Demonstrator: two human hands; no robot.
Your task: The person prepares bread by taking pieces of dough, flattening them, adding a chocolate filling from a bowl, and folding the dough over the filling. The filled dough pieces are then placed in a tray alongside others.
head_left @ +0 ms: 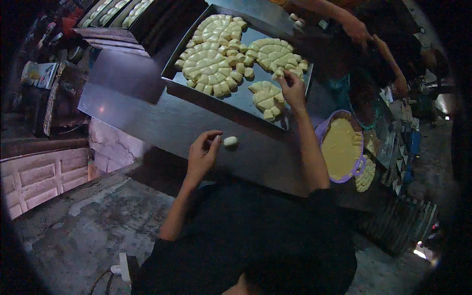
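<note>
My right hand (292, 88) is closed on a small dough piece (277, 74) over the right side of a large metal tray (174, 69). The tray holds several fan-shaped clusters of cut, pale dough (209, 69), with loose pieces among them and a smaller cluster (265, 101) just below that hand. My left hand (204, 150) hovers over the dark metal table (132, 103), fingers loosely curved and apart, just left of a single oval dough piece (230, 141), which sits outside the tray.
A purple tub of yellow batter (339, 147) is at right, beside more dough (365, 179). Filled pans (108, 14) stand at upper left. Another person's hands (361, 34) are at upper right, near a teal container (339, 93). A white plug (120, 270) is at lower left.
</note>
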